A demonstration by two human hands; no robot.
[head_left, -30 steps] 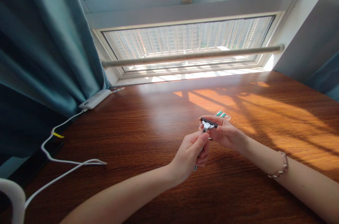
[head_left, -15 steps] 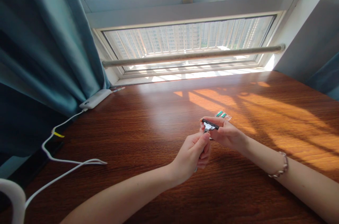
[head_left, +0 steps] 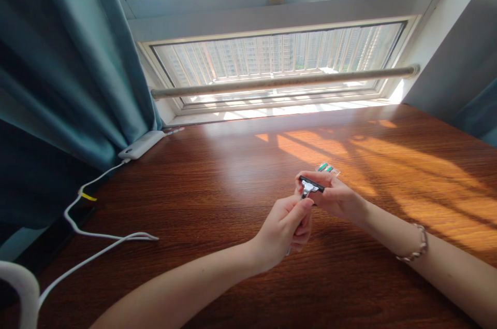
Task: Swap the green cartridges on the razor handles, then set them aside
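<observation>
A razor (head_left: pixel 309 185) with a dark head and a silver neck is held above the wooden desk (head_left: pixel 217 173) between both hands. My left hand (head_left: pixel 283 228) is closed round its handle, thumb near the neck. My right hand (head_left: pixel 336 195) pinches the dark head from the right side. Most of the handle is hidden inside my left fist. Just behind my right fingers a small clear packet with green pieces (head_left: pixel 326 168) lies on the desk.
A white power bank (head_left: pixel 142 144) rests at the desk's back left corner, its white cable (head_left: pixel 104 238) trailing along the left edge. A teal curtain (head_left: pixel 58 70) hangs on the left. A window with a metal rail (head_left: pixel 283 81) runs along the back.
Both hands and the razor have shifted slightly to the right; the grip on the handle and head is unchanged.
</observation>
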